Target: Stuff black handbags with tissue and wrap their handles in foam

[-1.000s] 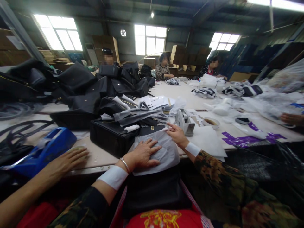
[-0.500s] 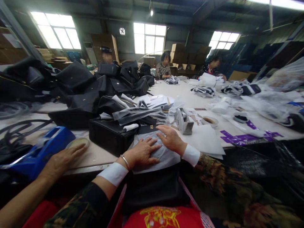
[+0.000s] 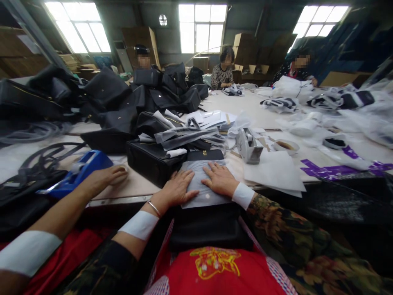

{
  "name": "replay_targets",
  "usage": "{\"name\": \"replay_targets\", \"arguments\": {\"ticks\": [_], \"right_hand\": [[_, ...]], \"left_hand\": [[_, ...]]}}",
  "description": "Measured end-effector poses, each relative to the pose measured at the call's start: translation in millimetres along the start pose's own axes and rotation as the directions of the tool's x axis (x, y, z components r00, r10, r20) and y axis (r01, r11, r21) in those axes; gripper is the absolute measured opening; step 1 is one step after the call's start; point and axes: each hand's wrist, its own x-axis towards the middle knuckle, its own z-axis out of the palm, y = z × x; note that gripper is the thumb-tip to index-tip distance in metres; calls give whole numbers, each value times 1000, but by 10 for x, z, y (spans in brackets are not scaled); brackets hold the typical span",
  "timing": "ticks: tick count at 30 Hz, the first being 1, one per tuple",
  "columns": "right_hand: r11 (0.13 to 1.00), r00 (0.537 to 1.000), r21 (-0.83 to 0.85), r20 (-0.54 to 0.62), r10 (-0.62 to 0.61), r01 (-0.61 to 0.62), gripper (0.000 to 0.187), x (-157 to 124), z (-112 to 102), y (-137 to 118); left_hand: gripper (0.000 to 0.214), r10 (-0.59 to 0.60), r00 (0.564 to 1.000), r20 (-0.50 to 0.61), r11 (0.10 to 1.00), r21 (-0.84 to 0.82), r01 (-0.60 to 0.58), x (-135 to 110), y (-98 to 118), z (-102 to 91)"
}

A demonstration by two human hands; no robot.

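Note:
A thin sheet of white tissue paper (image 3: 204, 192) lies over a black bag (image 3: 208, 227) at the table edge in front of me. My left hand (image 3: 177, 187) rests flat on the sheet's left side, fingers spread, with a bracelet at the wrist. On the sheet's right side my right hand (image 3: 221, 179) lies flat too, fingers apart. Neither hand grips anything. Past my fingertips, the bag's gold emblem shows uncovered. Another black bag (image 3: 153, 159) stands just left of the sheet, with grey-white strips (image 3: 187, 137) on and behind it.
Another person's hand (image 3: 107, 180) reaches in from the left beside a blue tape dispenser (image 3: 81, 172). Black bags (image 3: 107, 90) are piled at back left. A grey tape dispenser (image 3: 248, 145), white sheets (image 3: 273, 172) and a tape roll (image 3: 285, 146) lie to the right. Several people sit across the table.
My left hand has slid left and my right hand has shifted slightly, both still on the tissue paper. The other person's hand has moved forward. The camera view has tilted down.

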Motion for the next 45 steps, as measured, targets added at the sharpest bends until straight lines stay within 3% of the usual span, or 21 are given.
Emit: {"name": "replay_targets", "arguments": {"ticks": [3,5,10,13,16,19,24,26,29,32,33,35,37,39,45], "right_hand": [[998,999,-26,1,53,-53,78,-11,19,-31],[996,997,-46,-8,76,-76,78,-23,29,-49],[993,996,-86,-40,81,-85,77,-63,24,-72],[992,996,-93,-40,76,-80,76,-76,12,-72],[992,997,-103,-31,72,-75,75,-71,-1,-72],[990,997,-116,-20,80,-82,73,-58,-10,-76],[990,997,-119,-45,67,-72,69,-75,-32,-90],[991,996,-118,-64,57,-64,69,-94,-48,-106],[991,996,-111,-67,64,-71,70,-112,-71,-139],[991,995,-99,-59,81,-87,72,-112,-76,-167],[991,995,-97,-60,85,-90,72,-109,-73,-172],[991,994,-97,-66,90,-96,72,-104,-65,-177],[990,993,-95,-71,95,-101,72,-98,-65,-177],[991,993,-87,-70,96,-102,72,-95,-74,-177],[994,990,-62,-109,88,-95,72,-101,-84,-190]], "left_hand": [[71,-144,982,-125,988,29,149,-132,109,-37],[62,-176,954,-243,980,45,193,-185,268,-100],[59,-89,909,-408,995,13,104,-380,567,-123],[57,-27,901,-434,999,-29,16,-583,501,8],[36,53,889,-454,997,-21,-71,-739,335,109],[15,127,875,-467,992,44,-121,-768,187,123],[18,168,872,-460,986,65,-156,-715,39,57],[16,132,878,-459,991,29,-134,-718,31,33],[8,-72,867,-493,996,-82,36,-747,118,17],[36,-216,853,-476,974,-160,158,-790,272,53],[43,-200,866,-458,978,-153,144,-804,313,79],[34,-114,889,-442,992,-98,79,-822,351,140],[15,-45,881,-472,999,-10,46,-823,326,191],[17,-8,859,-512,997,60,46,-811,263,206],[17,110,869,-481,992,101,-70,-772,140,40]]}}
